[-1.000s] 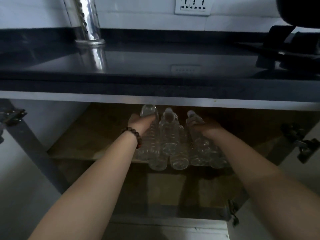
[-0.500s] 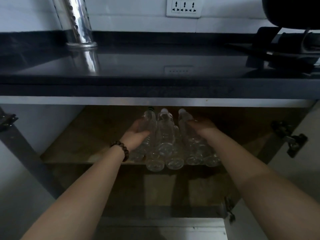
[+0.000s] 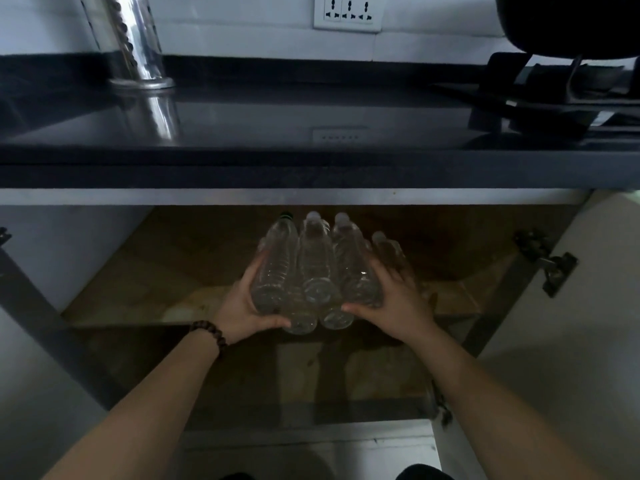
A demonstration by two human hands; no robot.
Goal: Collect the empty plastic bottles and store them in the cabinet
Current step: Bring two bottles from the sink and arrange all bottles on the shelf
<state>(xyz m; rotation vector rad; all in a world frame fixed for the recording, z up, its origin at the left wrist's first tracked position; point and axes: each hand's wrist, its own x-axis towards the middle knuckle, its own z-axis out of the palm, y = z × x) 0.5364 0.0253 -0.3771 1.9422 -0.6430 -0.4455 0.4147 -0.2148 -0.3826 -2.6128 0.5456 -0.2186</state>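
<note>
Both hands, left hand (image 3: 242,311) and right hand (image 3: 393,306), grip the bottles (image 3: 313,271) stacked on the cabinet shelf (image 3: 145,299).

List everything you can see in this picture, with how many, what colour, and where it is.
plastic bottles: at least six, clear, lying stacked on the cabinet shelf, bases toward the camera; one has a green cap
cabinet shelf: one, brown, inside the open cabinet under the countertop
countertop: one, glossy black, above the cabinet
metal pipe: one, silver, standing at the back left of the countertop
wall socket: one, white, on the wall
door hinge: one, dark metal, on the right door
bead bracelet: one, dark brown, on the left wrist
left hand: grip round the stack's left side
right hand: grip round the stack's right side
</note>
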